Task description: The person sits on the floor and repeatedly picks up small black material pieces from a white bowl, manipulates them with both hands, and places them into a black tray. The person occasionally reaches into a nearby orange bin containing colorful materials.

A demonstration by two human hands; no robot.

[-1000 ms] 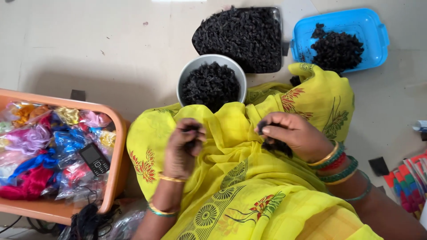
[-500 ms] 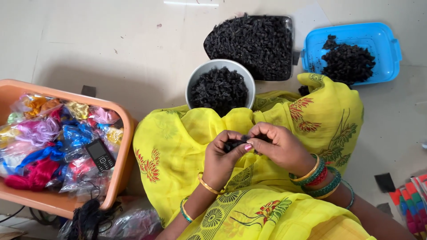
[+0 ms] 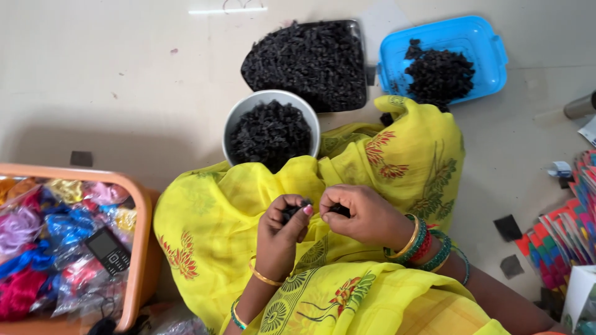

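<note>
Over my lap, draped in yellow patterned cloth [image 3: 211,217], my two hands meet. My left hand [image 3: 282,232] pinches a small black piece [image 3: 292,211] at its fingertips. My right hand [image 3: 363,217], with coloured bangles at the wrist, grips another small black piece [image 3: 338,209] close beside it. Just ahead of my hands stands a white bowl [image 3: 233,121] filled with the same black pieces.
A black tray [image 3: 310,59] heaped with black pieces and a blue lidded tray [image 3: 490,49] with a smaller pile lie farther out on the floor. At left an orange basket [image 3: 139,248] holds bright fabric bundles and a mobile phone [image 3: 108,251]. Coloured cards [image 3: 568,226] lie at right.
My left hand came from the left side of my lap to meet my right hand; the two now hold small black pieces together, a little nearer to me.
</note>
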